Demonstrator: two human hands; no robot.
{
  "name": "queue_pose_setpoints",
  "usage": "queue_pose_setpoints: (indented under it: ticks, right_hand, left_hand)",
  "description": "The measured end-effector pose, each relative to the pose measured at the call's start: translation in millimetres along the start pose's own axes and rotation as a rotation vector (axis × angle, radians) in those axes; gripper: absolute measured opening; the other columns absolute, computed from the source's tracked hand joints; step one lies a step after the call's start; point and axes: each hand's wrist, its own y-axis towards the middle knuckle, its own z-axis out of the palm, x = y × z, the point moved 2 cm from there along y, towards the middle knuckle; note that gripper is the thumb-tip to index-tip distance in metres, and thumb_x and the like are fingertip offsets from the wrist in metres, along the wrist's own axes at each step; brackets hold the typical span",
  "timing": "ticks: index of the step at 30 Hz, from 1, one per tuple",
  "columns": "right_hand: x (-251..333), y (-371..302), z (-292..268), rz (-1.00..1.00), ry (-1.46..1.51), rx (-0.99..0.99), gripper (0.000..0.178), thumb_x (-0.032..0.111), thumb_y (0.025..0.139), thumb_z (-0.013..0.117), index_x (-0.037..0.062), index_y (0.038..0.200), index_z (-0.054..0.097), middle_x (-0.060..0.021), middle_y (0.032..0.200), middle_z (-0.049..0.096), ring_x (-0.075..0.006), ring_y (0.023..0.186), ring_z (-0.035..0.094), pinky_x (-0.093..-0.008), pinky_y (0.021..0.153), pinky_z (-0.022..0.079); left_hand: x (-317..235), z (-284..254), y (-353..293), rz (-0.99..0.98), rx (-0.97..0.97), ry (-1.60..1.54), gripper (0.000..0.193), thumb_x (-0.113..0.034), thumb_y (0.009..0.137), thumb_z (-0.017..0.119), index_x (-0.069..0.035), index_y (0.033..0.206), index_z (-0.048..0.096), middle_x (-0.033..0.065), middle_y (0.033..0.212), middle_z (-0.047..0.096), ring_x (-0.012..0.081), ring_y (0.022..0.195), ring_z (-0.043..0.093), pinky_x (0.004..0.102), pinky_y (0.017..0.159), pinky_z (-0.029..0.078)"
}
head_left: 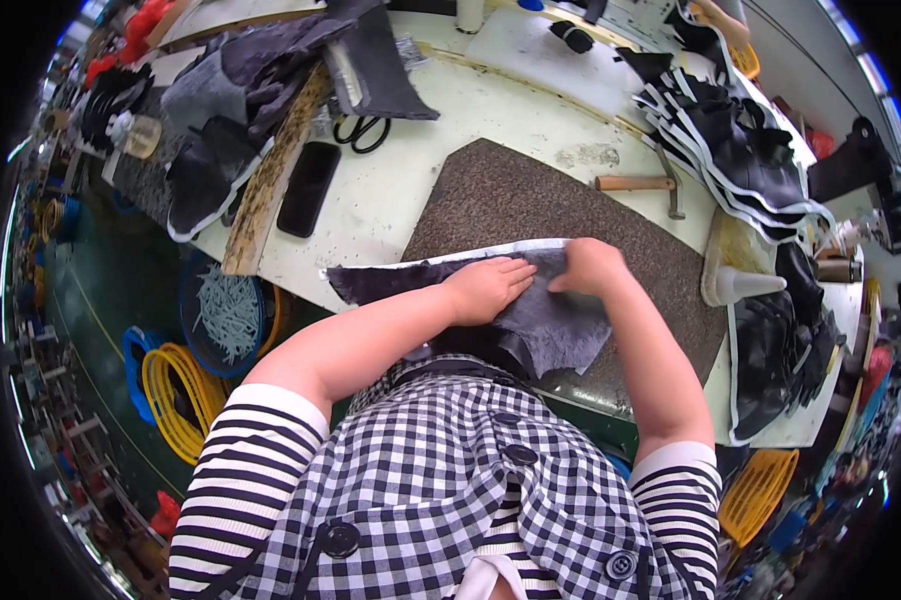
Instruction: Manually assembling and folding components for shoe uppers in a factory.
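Left hand [496, 290] lies flat across the dark fuzzy piece [571, 325], fingers stretched out together! Right hand [593, 268] is bent at its white-trimmed edge, thumb on the fabric; whether it pinches anything, I can't tell. The piece rests on the brown speckled board [491, 200] at the table's [396, 195] near edge, the hammer [635, 184] lying just beyond the board.

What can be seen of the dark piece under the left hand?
The piece is dark grey and fuzzy, like fleece or suede, with a white strip along its far edge. It lies spread across the brown board, its left end reaching beyond the board. The left hand rests flat on it; the right hand is at its far edge, its grip unclear.
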Motion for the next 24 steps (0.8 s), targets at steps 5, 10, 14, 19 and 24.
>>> queue_pose_setpoints:
  ticks: [5, 10, 14, 19, 24]
  right_hand:
    - [-32.6, -75.0, 25.5, 0.197, 0.3, -0.208, 0.029, 0.023, 0.074, 0.072, 0.0062, 0.096, 0.065, -0.01, 0.096, 0.069, -0.0312, 0.093, 0.065, -0.0427, 0.077, 0.052]
    - [43.8, -127.6, 85.5, -0.351, 0.204, -0.776, 0.028, 0.011, 0.07, 0.065, 0.0126, 0.098, 0.066, -0.0049, 0.081, 0.059, -0.0244, 0.078, 0.061, -0.0344, 0.068, 0.05]
    - [22.0, -115.8, 89.5, 0.08, 0.528, -1.078, 0.027, 0.011, 0.077, 0.067, 0.0128, 0.104, 0.065, -0.0083, 0.093, 0.065, -0.028, 0.084, 0.064, -0.0361, 0.069, 0.053]
    - [-22.5, -97.5, 135.4, 0.579, 0.911, -0.768, 0.036, 0.025, 0.084, 0.068, 0.0066, 0.113, 0.057, -0.0182, 0.1, 0.067, -0.0389, 0.094, 0.063, -0.0434, 0.077, 0.051]
    - [-27.1, -94.8, 139.3, 0.502, 1.007, -0.766, 0.038, 0.022, 0.083, 0.067, 0.0059, 0.116, 0.056, -0.0196, 0.099, 0.067, -0.0398, 0.096, 0.063, -0.0448, 0.08, 0.05]
  left_hand:
    - [13.2, -17.9, 34.3, -0.155, -0.029, -0.209, 0.031, -0.019, 0.083, 0.057, -0.006, 0.111, 0.061, 0.0116, 0.121, 0.056, 0.031, 0.118, 0.05, 0.0383, 0.101, 0.041]
    - [30.4, -5.6, 41.2, -0.019, -0.228, -0.246, 0.028, -0.009, 0.065, 0.071, -0.013, 0.091, 0.061, 0.0016, 0.101, 0.056, 0.027, 0.106, 0.051, 0.0376, 0.089, 0.039]
    - [32.1, -3.4, 48.6, -0.115, -0.202, -0.276, 0.025, -0.013, 0.067, 0.073, -0.016, 0.089, 0.062, 0.0019, 0.094, 0.054, 0.0254, 0.099, 0.051, 0.0373, 0.083, 0.038]
    - [28.7, -6.1, 52.8, -0.113, -0.226, -0.337, 0.042, -0.015, 0.073, 0.072, -0.009, 0.112, 0.057, 0.0072, 0.097, 0.055, 0.0282, 0.099, 0.05, 0.04, 0.086, 0.038]
    - [30.4, -1.8, 54.2, -0.135, -0.201, -0.291, 0.038, -0.017, 0.08, 0.067, -0.009, 0.116, 0.055, 0.0074, 0.099, 0.055, 0.0285, 0.098, 0.05, 0.0403, 0.087, 0.038]
